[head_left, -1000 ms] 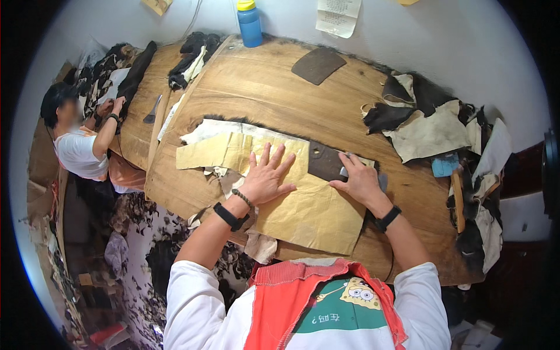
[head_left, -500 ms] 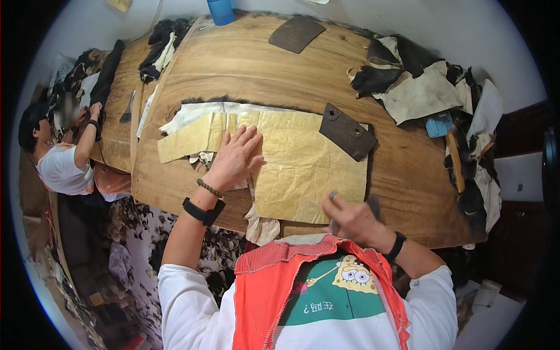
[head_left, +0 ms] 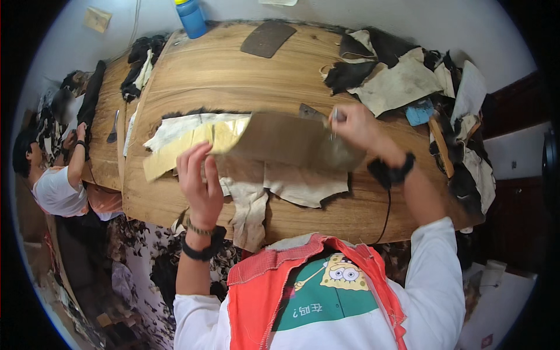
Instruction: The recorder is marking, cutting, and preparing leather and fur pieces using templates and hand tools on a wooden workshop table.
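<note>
My left hand [head_left: 198, 181] has its fingers apart, slightly bent at the lower edge of the yellow paper sheet [head_left: 163, 163]. The sheet is raised and bent, its brown side [head_left: 274, 137] showing on the right, blurred by motion. My right hand [head_left: 353, 128] is closed on a small silvery tool [head_left: 338, 115] at that raised end. Pale fur-edged hide pieces [head_left: 303, 186] lie beneath. A dark brown plate [head_left: 308, 109] shows partly behind the sheet.
A co-worker [head_left: 58, 186] handles dark fur at the left. Hide scraps [head_left: 396, 81], a blue block [head_left: 419, 112] and a wooden bar [head_left: 441, 146] lie right. A blue bottle [head_left: 192, 20] and brown template [head_left: 267, 39] are at the back of the wooden table [head_left: 221, 70].
The yellow sheet, earlier flat, is lifted and bent over, uncovering hide. My right hand has moved up from the table's front edge; my left hand has moved down and left.
</note>
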### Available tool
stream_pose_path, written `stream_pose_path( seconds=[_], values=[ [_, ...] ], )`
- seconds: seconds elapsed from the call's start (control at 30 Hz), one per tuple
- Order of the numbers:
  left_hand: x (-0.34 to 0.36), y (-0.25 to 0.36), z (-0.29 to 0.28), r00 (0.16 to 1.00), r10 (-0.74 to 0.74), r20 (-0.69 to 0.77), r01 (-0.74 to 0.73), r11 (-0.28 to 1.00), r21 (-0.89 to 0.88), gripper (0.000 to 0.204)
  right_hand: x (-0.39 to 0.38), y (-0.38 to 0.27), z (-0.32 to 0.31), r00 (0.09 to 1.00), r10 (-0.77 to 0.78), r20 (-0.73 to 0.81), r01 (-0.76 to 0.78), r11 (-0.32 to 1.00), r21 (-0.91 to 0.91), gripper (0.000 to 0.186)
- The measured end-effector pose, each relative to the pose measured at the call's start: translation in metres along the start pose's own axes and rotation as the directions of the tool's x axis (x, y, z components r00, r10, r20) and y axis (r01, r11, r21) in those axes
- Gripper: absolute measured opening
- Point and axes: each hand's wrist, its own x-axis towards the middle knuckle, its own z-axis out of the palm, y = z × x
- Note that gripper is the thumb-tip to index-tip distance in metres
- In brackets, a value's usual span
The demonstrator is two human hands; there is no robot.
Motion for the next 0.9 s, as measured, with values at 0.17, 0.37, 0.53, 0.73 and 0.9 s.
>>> stream_pose_path(
  seconds=[0.17, 0.37, 0.53, 0.73, 0.9],
  values=[
    [-0.034, 0.071, 0.024, 0.96, 0.115, 0.254, -0.06, 0.974, -0.217, 0.012, 0.048, 0.089, -0.023, 0.996, 0.072, -0.058, -0.078, 0.99, -0.115, 0.027],
    [-0.064, 0.078, 0.078, 0.835, 0.006, 0.551, 0.066, 0.992, -0.111, 0.041, 0.036, 0.17, -0.017, 0.93, 0.361, -0.061, -0.366, 0.927, -0.086, 0.028],
    [-0.066, 0.0, 0.064, 0.827, -0.399, 0.397, 0.155, 0.839, 0.522, 0.075, 0.002, 0.123, -0.013, 0.958, 0.065, -0.281, -0.166, 0.92, -0.354, 0.028],
    [-0.028, -0.021, 0.045, 0.676, -0.357, 0.645, -0.197, 0.756, 0.624, 0.082, -0.019, 0.02, 0.027, 0.97, -0.241, 0.014, 0.24, 0.959, -0.15, 0.042],
    [-0.048, -0.051, 0.018, 0.746, -0.386, 0.543, -0.025, 0.799, 0.601, 0.088, -0.023, 0.058, 0.051, 0.97, -0.226, -0.088, 0.213, 0.968, -0.134, 0.042]
  ],
)
